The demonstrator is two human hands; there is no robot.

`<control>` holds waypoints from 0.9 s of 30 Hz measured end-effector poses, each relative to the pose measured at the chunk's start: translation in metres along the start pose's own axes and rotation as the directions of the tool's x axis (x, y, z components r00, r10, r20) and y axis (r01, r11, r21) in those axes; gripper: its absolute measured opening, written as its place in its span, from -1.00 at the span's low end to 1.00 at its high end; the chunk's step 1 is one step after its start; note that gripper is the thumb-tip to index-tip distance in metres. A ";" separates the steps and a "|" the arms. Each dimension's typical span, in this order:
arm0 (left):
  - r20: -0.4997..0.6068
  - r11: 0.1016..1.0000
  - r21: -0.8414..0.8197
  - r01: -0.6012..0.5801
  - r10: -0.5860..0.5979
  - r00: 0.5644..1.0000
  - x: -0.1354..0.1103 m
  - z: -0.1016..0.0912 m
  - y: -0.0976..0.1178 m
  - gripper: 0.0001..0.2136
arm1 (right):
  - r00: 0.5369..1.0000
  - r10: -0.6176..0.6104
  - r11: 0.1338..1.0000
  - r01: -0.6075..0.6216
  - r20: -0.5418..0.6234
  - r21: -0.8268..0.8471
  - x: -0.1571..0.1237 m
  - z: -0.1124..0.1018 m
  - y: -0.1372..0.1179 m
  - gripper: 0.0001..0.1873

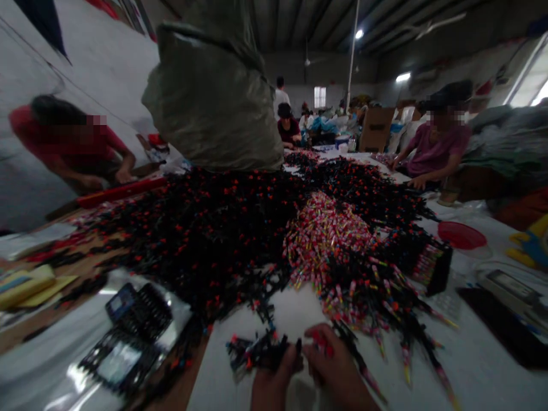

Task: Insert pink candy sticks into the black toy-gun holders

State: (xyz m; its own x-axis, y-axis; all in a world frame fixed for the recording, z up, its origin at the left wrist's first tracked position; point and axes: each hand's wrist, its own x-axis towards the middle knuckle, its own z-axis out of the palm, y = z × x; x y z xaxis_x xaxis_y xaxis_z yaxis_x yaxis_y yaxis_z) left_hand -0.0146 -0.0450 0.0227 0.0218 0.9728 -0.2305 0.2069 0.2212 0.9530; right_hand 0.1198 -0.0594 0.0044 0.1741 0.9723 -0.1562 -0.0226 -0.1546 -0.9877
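Nearest me, one left hand (276, 377) pinches a bunch of black parts (257, 349), fingers closed; one right hand (334, 361) curls its fingers around red pieces (324, 342), both above one white desk (299, 305). I judge the step as working small parts between both hands; the next move calls for steady fingertips. Beyond: one pink heap (329, 228), one black heap (222, 222), pieces past counting, one big sack (218, 103).

The left hand (276, 370) and the right hand (330, 358) are both bare.

Wht wall (100, 54) L, dk ribbed ceiling (291, 23), sm. window (319, 97) at bk, lit lamp (403, 77)
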 end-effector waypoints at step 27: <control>0.074 0.907 -0.384 0.173 -0.157 0.985 -0.004 0.004 0.000 -0.82 | 0.910 -0.369 0.829 0.414 0.189 -0.375 -0.006 -0.022 0.001 -0.87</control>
State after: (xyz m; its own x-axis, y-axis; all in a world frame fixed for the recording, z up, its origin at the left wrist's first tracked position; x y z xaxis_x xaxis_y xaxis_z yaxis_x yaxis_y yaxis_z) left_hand -0.0109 -0.0487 0.0227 0.0619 0.9183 -0.3909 -0.1842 0.3954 0.8998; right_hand 0.1406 -0.0692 0.0043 -0.0191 0.9750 0.2215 0.4230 0.2086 -0.8818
